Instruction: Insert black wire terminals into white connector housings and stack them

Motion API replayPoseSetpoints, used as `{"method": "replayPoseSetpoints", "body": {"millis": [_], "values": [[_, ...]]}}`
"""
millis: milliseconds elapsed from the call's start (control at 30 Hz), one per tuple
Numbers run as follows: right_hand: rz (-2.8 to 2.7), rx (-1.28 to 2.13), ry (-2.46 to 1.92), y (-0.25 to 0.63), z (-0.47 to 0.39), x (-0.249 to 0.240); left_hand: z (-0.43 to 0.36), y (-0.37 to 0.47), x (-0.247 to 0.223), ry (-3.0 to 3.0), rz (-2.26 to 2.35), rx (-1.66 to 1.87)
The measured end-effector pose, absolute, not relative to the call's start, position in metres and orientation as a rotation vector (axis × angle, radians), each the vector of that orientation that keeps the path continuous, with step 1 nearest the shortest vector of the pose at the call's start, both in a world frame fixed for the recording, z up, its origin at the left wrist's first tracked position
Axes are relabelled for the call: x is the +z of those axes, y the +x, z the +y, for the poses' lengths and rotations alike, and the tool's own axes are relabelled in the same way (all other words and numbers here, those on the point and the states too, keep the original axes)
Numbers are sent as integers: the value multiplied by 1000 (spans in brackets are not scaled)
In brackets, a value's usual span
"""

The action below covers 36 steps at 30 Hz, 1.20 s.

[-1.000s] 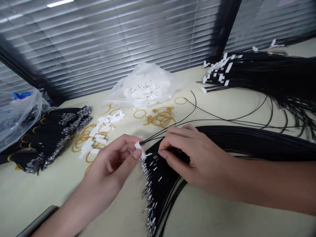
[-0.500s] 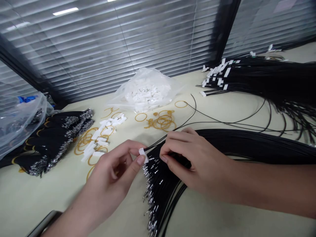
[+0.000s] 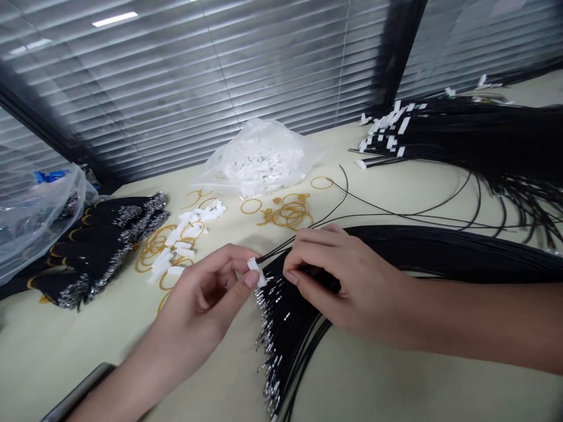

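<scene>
Since your left hand (image 3: 197, 299) has the white connector (image 3: 257, 272) pinched between thumb and fingertips, you've got a decent base for working on it. It sits just beside the top of the metal tips (image 3: 270, 363) on the big black wire bundle (image 3: 303, 316), with a few thin black wires (image 3: 275, 252) running up to it from the right.

Your right hand (image 3: 352, 275) is over the bundle, thumb and forefinger drawn in close together. I honestly can't tell whether there's a wire between them, because the fingers hide that spot.

For lining up a wire with that little connector, I'd pinch close behind the metal tip so it doesn't bend, go in straight, and ease it rather than jam it. A light tug afterwards would tell you if it's seated. Leave the connector's open side uncovered by your thumb, and don't squeeze so hard that it twists. Also watch the wires already at the connector: they cross right above the bundle, so a snag could drag them sideways.

Loose white pieces (image 3: 176, 249) and yellow rubber bands (image 3: 290, 214) lie on the table (image 3: 373, 375) past your left hand, with the clear bag (image 3: 264, 167) behind.
</scene>
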State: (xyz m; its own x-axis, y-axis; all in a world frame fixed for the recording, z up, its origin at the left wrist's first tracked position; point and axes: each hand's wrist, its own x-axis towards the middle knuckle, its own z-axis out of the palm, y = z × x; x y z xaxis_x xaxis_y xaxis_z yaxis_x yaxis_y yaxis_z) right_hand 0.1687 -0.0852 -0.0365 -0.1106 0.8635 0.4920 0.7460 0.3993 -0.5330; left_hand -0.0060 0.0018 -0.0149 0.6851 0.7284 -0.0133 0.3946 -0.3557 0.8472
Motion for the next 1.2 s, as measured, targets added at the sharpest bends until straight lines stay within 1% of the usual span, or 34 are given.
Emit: {"method": "replayPoseSetpoints", "body": {"millis": [367, 933, 1200], "values": [[-1920, 210, -1362, 169, -84, -35, 1, -6, -15, 1978, 835, 401], [-1980, 196, -1312, 170, -84, -38, 0, -7, -15, 2129, 834, 376], [-2002, 179, -1370, 169, -84, -40, -2, -6, -15, 2123, 770, 374]]}}
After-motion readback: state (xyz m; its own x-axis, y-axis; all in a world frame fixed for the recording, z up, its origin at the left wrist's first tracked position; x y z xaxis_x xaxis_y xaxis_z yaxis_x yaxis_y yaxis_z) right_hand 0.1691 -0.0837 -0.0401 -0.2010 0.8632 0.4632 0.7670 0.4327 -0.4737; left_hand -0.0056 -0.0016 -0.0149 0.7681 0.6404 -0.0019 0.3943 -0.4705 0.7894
